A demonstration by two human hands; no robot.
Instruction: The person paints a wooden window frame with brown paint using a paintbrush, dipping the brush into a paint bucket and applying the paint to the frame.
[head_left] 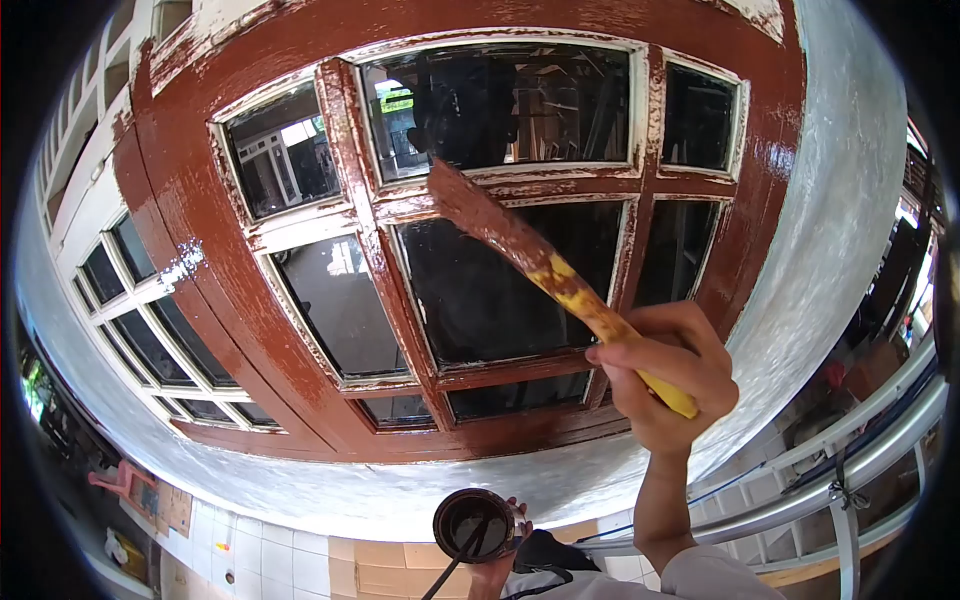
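Note:
My right hand (675, 375) is closed around the yellow handle of a paintbrush (490, 228), whose bristles and lower part are coated in reddish-brown paint. The brush tip reaches the crossbar of a window (540, 185) with several panes; whether it touches cannot be told. Brown paint covers much of the window frame (225, 285), with white showing along the pane edges and on the left part of the crossbar. Low in view, my left hand (490, 578) grips a paint can (508, 528) from the side and below. A thin dark stick (450, 565) leans out of the can.
A second window with white bars (140, 315) is at the left. Grey wall (850, 150) borders the frame. Metal rails (880, 440) run along the lower right. Cardboard (375, 570) lies on the white tiles (250, 550), and a pink plastic object (125, 480) stands lower left.

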